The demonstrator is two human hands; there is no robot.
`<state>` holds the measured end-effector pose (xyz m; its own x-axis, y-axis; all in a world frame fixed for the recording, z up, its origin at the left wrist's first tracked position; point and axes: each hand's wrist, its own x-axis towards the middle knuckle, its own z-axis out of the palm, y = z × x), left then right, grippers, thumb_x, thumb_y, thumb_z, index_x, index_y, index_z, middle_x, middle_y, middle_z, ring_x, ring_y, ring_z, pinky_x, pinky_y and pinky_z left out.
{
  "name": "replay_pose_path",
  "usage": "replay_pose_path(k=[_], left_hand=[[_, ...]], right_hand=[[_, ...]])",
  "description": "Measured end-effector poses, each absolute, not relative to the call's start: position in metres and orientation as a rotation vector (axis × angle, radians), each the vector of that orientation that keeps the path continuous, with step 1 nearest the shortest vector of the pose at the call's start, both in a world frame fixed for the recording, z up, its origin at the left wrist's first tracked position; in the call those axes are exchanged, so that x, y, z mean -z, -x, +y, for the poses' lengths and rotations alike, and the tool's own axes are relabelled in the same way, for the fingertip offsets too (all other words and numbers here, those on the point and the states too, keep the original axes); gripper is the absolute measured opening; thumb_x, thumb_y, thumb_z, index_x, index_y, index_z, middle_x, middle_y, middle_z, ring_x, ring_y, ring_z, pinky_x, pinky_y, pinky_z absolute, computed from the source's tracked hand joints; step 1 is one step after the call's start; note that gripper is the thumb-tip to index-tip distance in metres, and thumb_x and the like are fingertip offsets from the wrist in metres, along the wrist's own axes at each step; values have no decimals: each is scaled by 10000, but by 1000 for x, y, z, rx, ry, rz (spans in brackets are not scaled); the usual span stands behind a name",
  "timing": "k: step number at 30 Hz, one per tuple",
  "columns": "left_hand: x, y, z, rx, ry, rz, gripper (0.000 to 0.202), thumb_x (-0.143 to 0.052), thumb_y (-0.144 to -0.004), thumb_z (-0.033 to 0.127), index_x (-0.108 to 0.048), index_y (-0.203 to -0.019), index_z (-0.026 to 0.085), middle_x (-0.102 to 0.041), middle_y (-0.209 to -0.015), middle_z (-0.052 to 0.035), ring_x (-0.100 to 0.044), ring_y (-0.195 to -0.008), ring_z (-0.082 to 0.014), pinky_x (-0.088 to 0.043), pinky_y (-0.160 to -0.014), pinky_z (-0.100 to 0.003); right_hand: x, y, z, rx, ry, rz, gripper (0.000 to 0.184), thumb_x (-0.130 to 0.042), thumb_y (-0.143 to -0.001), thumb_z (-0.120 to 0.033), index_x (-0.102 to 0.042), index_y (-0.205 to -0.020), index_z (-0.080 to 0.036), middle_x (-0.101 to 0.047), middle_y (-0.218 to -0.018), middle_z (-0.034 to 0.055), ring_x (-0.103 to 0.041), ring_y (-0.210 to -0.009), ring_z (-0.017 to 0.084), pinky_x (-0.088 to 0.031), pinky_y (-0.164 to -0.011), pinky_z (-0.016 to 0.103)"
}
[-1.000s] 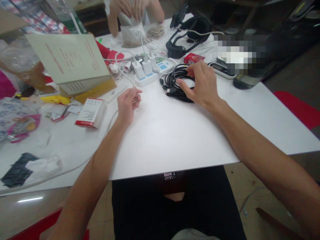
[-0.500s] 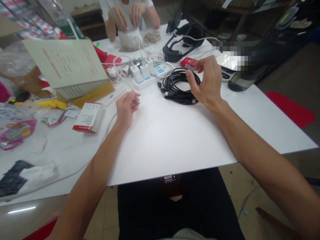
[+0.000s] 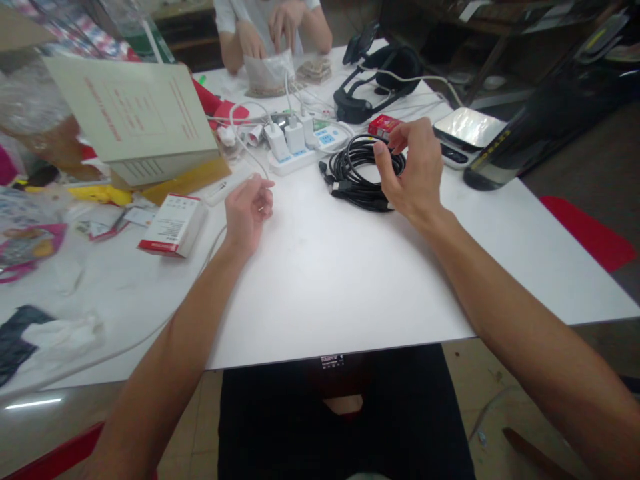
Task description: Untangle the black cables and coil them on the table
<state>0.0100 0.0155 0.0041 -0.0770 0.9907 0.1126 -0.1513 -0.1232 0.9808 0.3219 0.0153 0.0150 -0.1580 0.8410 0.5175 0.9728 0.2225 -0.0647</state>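
My right hand (image 3: 415,175) is raised over a coil of black cable (image 3: 356,175) at the middle back of the white table (image 3: 340,280). Its thumb and fingers pinch a small red box (image 3: 382,125). My left hand (image 3: 245,208) rests on its side on the table with loosely curled fingers and nothing visible in them. A thin white cable (image 3: 213,243) runs past its wrist toward the left edge.
A white power strip with chargers (image 3: 295,148) lies behind the coil, with a black headset (image 3: 373,83) and a scale (image 3: 467,130) further back. A red-and-white box (image 3: 173,227), a large pale folder (image 3: 135,120) and clutter fill the left. Another person's hands (image 3: 270,30) handle a bag at the far edge.
My right hand left the black cable coil, picked up the small red box from the table and now holds it above the coil. My left hand has hardly moved.
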Motion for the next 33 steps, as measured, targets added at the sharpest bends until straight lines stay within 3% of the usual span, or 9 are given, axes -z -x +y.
replay_pose_path(k=[6,10,13,17,23,33], left_hand=[[-4,-9,15,-1423,-1129,1071,442,-793,-923,628,-677,-812,216,-614,-638,9,-535,-475,-88,-356,-418,-251],[-2,-8,15,-1416,-1136,1080,434,-786,-927,628,-688,-829,217,-625,-652,4,-544,-493,-93,-373,-427,-251],[-2,-8,15,-1413,-1139,1063,427,-785,-929,618,-688,-824,216,-625,-660,4,-547,-494,-90,-376,-434,-251],[-3,-9,14,-1419,-1137,1054,431,-792,-924,614,-677,-807,215,-618,-652,6,-542,-486,-89,-366,-428,-252],[-4,-11,14,-1420,-1140,1079,437,-805,-904,627,-677,-818,219,-621,-646,5,-539,-493,-92,-369,-425,-245],[-3,-10,15,-1411,-1149,1076,438,-800,-904,632,-675,-811,223,-615,-641,7,-530,-485,-91,-367,-427,-245]], right_hand=[[-16,-316,14,375,1670,-2046,886,-192,-939,-869,-334,-1673,-394,-656,-1399,157,-498,-1328,466,-354,-1048,705],[-18,-312,14,296,1653,-1973,920,-26,-997,-797,-414,-1622,-244,-605,-1407,209,-560,-1270,416,-415,-1039,624],[-18,-311,12,307,1650,-1966,900,22,-994,-771,-444,-1609,-306,-620,-1411,184,-562,-1250,401,-422,-1032,614],[-18,-312,10,372,1709,-2104,891,-91,-952,-847,-373,-1664,-390,-628,-1445,152,-521,-1286,435,-399,-1056,665],[-19,-311,11,245,1636,-2032,882,-185,-1014,-804,-430,-1621,-213,-616,-1401,215,-577,-1279,419,-445,-1056,596],[0,-315,20,89,1614,-2232,922,-476,-866,-951,-608,-1397,-208,-695,-1311,207,-619,-1248,434,-464,-1059,582]])
